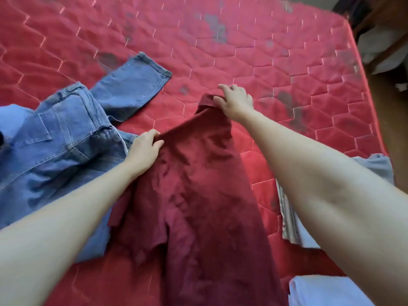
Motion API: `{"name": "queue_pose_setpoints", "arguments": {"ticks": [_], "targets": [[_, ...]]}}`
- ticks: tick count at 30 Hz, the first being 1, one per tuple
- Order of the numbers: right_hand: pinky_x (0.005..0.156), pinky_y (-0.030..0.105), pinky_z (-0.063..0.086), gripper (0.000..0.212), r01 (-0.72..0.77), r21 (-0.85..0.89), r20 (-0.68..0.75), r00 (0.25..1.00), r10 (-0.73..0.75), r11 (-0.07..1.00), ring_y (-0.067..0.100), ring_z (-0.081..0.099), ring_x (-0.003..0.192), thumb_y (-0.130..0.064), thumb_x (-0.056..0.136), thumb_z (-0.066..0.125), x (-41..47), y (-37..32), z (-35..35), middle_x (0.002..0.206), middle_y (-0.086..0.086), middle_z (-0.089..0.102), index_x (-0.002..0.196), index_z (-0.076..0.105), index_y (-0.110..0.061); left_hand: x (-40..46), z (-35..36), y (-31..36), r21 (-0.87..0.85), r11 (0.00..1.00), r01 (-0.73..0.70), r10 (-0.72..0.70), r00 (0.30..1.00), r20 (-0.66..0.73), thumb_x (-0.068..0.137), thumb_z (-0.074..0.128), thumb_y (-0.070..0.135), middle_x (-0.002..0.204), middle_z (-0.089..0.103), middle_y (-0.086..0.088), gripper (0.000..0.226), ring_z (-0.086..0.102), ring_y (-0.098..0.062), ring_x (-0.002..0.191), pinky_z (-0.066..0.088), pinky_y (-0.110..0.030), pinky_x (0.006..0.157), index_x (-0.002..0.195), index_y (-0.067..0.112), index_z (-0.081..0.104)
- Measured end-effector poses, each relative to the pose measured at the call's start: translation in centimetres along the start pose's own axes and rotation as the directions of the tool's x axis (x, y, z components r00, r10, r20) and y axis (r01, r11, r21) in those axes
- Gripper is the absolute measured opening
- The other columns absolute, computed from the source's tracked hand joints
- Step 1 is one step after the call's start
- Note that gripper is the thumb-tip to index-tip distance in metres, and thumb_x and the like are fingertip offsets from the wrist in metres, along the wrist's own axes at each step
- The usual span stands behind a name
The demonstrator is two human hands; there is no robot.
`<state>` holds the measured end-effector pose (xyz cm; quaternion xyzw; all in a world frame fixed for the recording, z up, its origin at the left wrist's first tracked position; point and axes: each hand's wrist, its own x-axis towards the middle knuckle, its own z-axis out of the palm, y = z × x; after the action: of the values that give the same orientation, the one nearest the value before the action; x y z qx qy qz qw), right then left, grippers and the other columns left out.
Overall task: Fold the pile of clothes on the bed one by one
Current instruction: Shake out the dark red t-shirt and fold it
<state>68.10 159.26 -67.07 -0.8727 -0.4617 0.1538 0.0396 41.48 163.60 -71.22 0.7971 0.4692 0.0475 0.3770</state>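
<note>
A dark red garment lies lengthwise on the red quilted bed, running from the near edge toward the middle. My left hand pinches its upper left edge. My right hand grips its far end, where a folded hem or collar shows. Blue jeans lie crumpled at the left, one leg stretched toward the bed's centre, partly under my left forearm.
A grey and striped folded cloth lies at the right under my right arm. A white folded item sits at the near right corner. A light blue cloth shows at the far left. The bed's right edge drops to a dark floor.
</note>
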Motion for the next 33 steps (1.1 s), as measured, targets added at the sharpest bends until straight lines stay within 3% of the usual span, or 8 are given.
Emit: {"name": "queue_pose_setpoints", "arguments": {"ticks": [3,7,10,13,19,24,29,33], "targets": [[0.118,0.051,0.013,0.059,-0.094,0.035,0.008,0.996,0.094,0.995,0.026,0.007,0.148,-0.046,0.102,0.034,-0.2,0.6,3.2,0.159,0.011,0.017,0.153,0.016,-0.023,1.4,0.8,-0.8,0.175,0.984,0.024,-0.012,0.998,-0.069,0.093,0.055,0.013,0.131,0.045,-0.021,0.043,0.046,-0.038,0.121,0.034,-0.044,0.103,0.135,0.004,0.045],[0.119,0.048,0.01,0.059,-0.007,0.082,-0.069,0.998,0.013,0.997,0.027,0.002,0.149,-0.042,0.102,0.035,-7.2,1.1,7.8,0.161,0.014,0.009,0.154,0.016,-0.022,-2.7,3.3,-0.8,0.448,0.884,-0.132,0.225,0.961,-0.161,0.089,0.053,0.012,0.148,0.034,-0.019,0.055,0.028,-0.035,0.14,0.023,-0.045,0.114,0.142,0.005,0.039],[0.119,0.049,0.009,0.058,0.045,0.026,-0.082,0.996,-0.043,0.999,0.029,0.002,0.149,-0.042,0.102,0.036,-14.8,2.1,10.5,0.161,0.016,0.007,0.154,0.018,-0.022,-9.0,6.4,-0.8,0.541,0.8,-0.259,0.352,0.933,-0.073,0.09,0.055,0.021,0.152,0.032,-0.017,0.056,0.025,-0.032,0.144,0.019,-0.054,0.115,0.143,0.009,0.041],[0.119,0.049,0.009,0.058,0.065,-0.034,-0.045,0.997,-0.067,0.997,0.03,0.001,0.149,-0.043,0.102,0.036,-22.5,3.5,12.9,0.161,0.018,0.004,0.154,0.019,-0.023,-16.6,9.9,-1.7,0.572,0.76,-0.309,0.367,0.93,0.014,0.093,0.049,0.029,0.156,0.025,-0.016,0.055,0.02,-0.031,0.146,0.014,-0.056,0.115,0.145,0.014,0.04],[0.118,0.052,0.016,0.057,0.046,-0.086,0.019,0.999,-0.045,0.995,0.034,0.009,0.148,-0.041,0.101,0.038,-37.7,6.5,16.9,0.159,0.021,0.011,0.153,0.024,-0.022,-32.2,15.7,-4.3,0.535,0.836,-0.122,0.145,0.99,-0.001,0.097,0.039,0.034,0.157,0.017,-0.021,0.054,0.017,-0.036,0.145,0.017,-0.058,0.113,0.148,0.018,0.035],[0.117,0.051,0.02,0.056,0.04,-0.098,0.028,0.999,-0.037,0.994,0.036,0.018,0.146,-0.041,0.101,0.028,-48.8,8.1,19.5,0.156,0.023,0.02,0.151,0.028,-0.018,-42.8,19.3,-4.4,0.472,0.879,0.063,-0.041,0.998,-0.056,0.095,0.028,0.036,0.157,0.015,-0.023,0.058,0.016,-0.036,0.146,0.017,-0.056,0.114,0.15,0.017,0.03],[0.119,0.046,0.021,0.053,0.077,-0.07,0.022,0.997,-0.075,0.995,0.039,0.017,0.146,-0.034,0.102,0.036,-57.5,9.7,20.4,0.155,0.026,0.02,0.151,0.03,-0.014,-49.3,21.6,-2.7,0.361,0.916,0.172,-0.128,0.981,-0.143,0.097,0.052,0.02,0.153,0.029,-0.022,0.051,0.026,-0.038,0.142,0.023,-0.054,0.112,0.145,0.011,0.04],[0.12,0.037,0.012,0.054,0.032,0.012,0.007,0.999,-0.032,0.999,0.04,0.016,0.146,-0.028,0.102,0.043,-59.1,9.9,19.8,0.154,0.03,0.018,0.15,0.03,-0.009,-49.5,20.7,-1.2,0.108,0.968,0.226,-0.197,0.953,-0.231,0.089,0.064,0.012,0.142,0.044,-0.02,0.055,0.04,-0.038,0.13,0.031,-0.046,0.108,0.14,0.006,0.045]]}}
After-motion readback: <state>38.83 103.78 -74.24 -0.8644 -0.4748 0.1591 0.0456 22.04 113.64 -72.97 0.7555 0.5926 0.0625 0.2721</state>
